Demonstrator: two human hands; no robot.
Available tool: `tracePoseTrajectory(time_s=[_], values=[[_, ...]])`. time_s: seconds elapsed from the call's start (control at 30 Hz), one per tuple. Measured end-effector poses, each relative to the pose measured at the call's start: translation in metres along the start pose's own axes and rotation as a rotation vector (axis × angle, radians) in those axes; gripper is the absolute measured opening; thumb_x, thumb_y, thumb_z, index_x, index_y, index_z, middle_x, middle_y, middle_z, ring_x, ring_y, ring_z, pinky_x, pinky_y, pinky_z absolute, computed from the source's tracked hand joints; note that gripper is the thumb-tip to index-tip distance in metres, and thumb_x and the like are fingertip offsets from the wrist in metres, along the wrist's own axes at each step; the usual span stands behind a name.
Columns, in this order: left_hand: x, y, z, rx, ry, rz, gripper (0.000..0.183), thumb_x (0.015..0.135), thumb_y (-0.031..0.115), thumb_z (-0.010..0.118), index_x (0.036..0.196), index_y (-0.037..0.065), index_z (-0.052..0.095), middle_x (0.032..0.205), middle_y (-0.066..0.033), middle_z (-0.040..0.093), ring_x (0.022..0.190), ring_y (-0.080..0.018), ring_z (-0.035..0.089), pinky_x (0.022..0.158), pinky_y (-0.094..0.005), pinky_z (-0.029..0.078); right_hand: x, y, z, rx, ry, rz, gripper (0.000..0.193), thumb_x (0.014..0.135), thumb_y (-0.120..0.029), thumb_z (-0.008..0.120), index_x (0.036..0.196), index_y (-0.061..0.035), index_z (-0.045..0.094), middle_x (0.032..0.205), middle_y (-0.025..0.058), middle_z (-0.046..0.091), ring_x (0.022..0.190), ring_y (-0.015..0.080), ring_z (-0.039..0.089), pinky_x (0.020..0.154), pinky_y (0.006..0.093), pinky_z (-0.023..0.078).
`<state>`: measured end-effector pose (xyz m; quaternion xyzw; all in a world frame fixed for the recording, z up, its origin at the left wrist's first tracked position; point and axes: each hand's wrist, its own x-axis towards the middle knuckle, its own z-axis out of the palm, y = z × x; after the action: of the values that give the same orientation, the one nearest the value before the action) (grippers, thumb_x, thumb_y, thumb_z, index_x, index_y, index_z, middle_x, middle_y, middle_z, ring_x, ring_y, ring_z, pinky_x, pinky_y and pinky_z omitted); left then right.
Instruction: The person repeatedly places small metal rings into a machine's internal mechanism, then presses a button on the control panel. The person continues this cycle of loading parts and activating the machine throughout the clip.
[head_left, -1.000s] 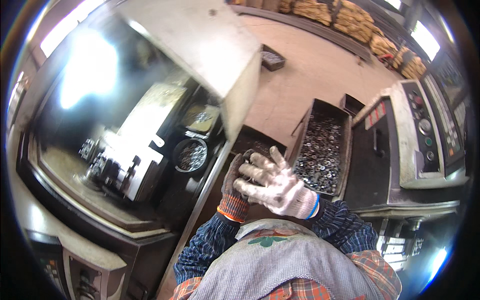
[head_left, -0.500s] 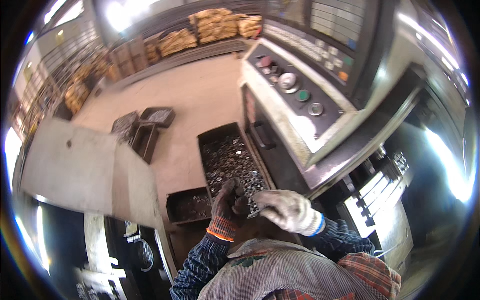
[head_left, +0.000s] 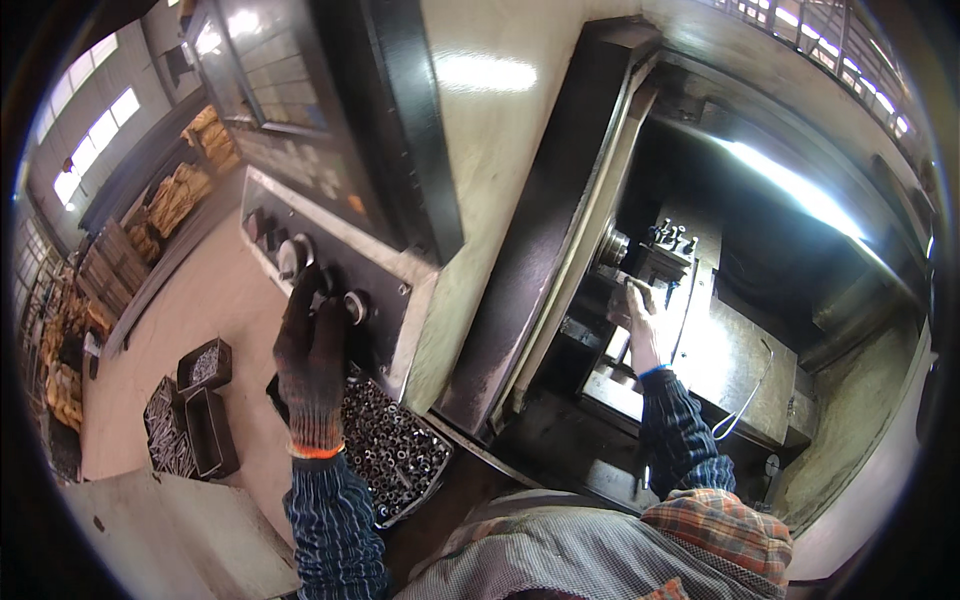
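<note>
Nearest the camera, the person's plaid shirt collar (head_left: pixel 715 525) and striped apron fill the lower edge, with both blue checked sleeves running upward from it. Just left of the body sits a metal tray (head_left: pixel 395 450) heaped with small dark cylindrical parts, below the machine's control panel (head_left: pixel 330 265).

The left hand (head_left: pixel 312 360), in a dark knit glove with an orange cuff, is raised flat against that panel. Its fingers are stretched out and loosely together, gripping nothing, with the tips beside a round knob (head_left: pixel 355 305) and just below a larger dial (head_left: pixel 292 257).

The right hand (head_left: pixel 642 322), in a pale glove, reaches through the open door into the lathe enclosure. It rests on the tool block (head_left: pixel 668 262) next to the round chuck (head_left: pixel 612 247); its fingers curl over the block's edge, but I cannot tell whether they are pinching a part.

A thin wire (head_left: pixel 745 395) loops across the grey slide below the hand.

Farther off on the left, more dark bins (head_left: pixel 190 420) of parts stand on the workshop floor, and stacked sacks (head_left: pixel 180 195) line the far wall beneath bright windows.
</note>
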<state>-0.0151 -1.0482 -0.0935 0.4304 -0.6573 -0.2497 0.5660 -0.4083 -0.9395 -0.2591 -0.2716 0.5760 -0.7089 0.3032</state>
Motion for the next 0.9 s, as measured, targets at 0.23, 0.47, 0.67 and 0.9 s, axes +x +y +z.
tracePoseTrajectory(time_s=[0.23, 0.47, 0.67, 0.9], values=[[-0.02, -0.004, 0.006, 0.022, 0.024, -0.214, 0.038, 0.1, 0.003, 0.051, 0.138, 0.001, 0.054, 0.117, -0.0062, 0.068, 0.093, -0.0096, 0.062, 0.075, -0.0227, 0.048, 0.107, 0.063, -0.014, 0.168, 0.398, 0.004, 0.035, 0.101, -0.035, 0.056, 0.129, -0.014, 0.054, 0.111, 0.0042, 0.061, 0.097, 0.0182, 0.062, 0.076, 0.0363, 0.056], [-0.01, -0.013, 0.001, 0.106, -0.069, -0.015, 0.047, 0.096, -0.003, 0.057, 0.143, -0.001, 0.049, 0.136, -0.0108, 0.061, 0.114, -0.0148, 0.061, 0.096, -0.0274, 0.049, 0.143, 0.07, 0.019, 0.025, 0.572, 0.032, 0.046, 0.101, -0.041, 0.053, 0.129, -0.0037, 0.055, 0.115, 0.0089, 0.063, 0.1, 0.0178, 0.058, 0.088, 0.0317, 0.049], [-0.016, -0.026, 0.009, -0.568, -0.04, -0.107, 0.046, 0.098, -0.002, 0.054, 0.143, -0.002, 0.047, 0.14, -0.013, 0.058, 0.118, -0.0187, 0.06, 0.099, -0.0306, 0.049, 0.134, 0.062, 0.029, -0.311, 0.673, -0.084, 0.045, 0.103, -0.039, 0.049, 0.13, -0.0029, 0.054, 0.124, 0.0149, 0.062, 0.113, 0.0255, 0.058, 0.102, 0.0364, 0.042], [-0.016, -0.049, 0.008, -0.825, -0.061, -0.012, 0.043, 0.102, 0.006, 0.042, 0.143, -0.006, 0.045, 0.147, -0.0171, 0.049, 0.129, -0.0265, 0.052, 0.108, -0.0387, 0.045, 0.133, 0.06, 0.028, -0.399, 0.732, -0.071, 0.043, 0.102, -0.037, 0.052, 0.129, -0.0031, 0.054, 0.12, 0.0175, 0.064, 0.111, 0.0286, 0.061, 0.099, 0.0376, 0.044]])
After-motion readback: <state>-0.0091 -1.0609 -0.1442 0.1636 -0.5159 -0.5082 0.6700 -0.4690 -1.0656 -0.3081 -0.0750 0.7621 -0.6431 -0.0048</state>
